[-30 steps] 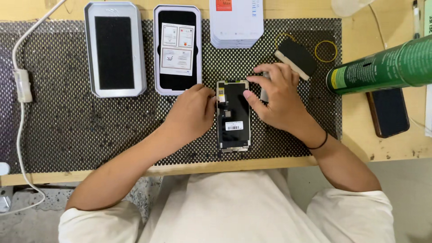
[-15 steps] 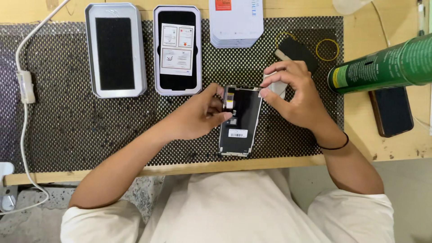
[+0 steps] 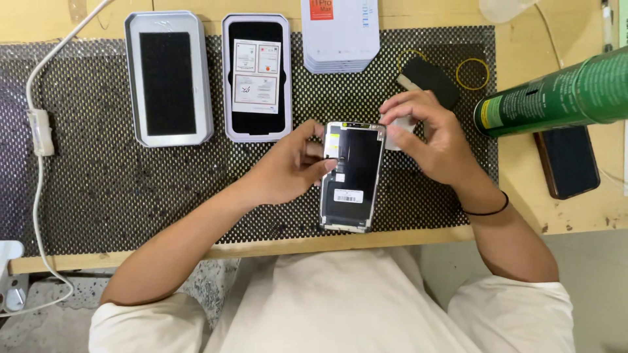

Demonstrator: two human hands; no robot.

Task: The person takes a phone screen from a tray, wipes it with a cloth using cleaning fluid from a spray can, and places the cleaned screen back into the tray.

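**Both hands on the phone screen panel**

My left hand (image 3: 291, 171) grips the left edge of the phone screen panel (image 3: 352, 176), fingers curled in and the tips pressed against its upper left side. My right hand (image 3: 428, 137) is at the panel's top right corner, thumb and fingers pinched narrow around a small pale piece (image 3: 398, 124) that sits just beside the corner; I cannot tell exactly what that piece is. A thin black band (image 3: 485, 209) circles my right wrist.

The panel lies with its dark back facing up, slightly tilted, near the front edge of the dotted black mat (image 3: 98, 183). A small white barcode sticker (image 3: 348, 196) shows on its lower half.

Farther up the mat, side by side, are a grey tray with a black insert (image 3: 168, 77) and a pale tray holding a dark screen with white labels (image 3: 256, 75). A stack of white cards (image 3: 341, 36) lies at the top, just right of them. A black pad (image 3: 428, 80) and a yellow rubber band (image 3: 472, 73) sit beyond my right hand. A green cylinder (image 3: 556, 98) lies on its side on the wooden table (image 3: 523, 170), with a dark phone (image 3: 568, 162) beneath its end. A white cable (image 3: 39, 124) runs down the left side.
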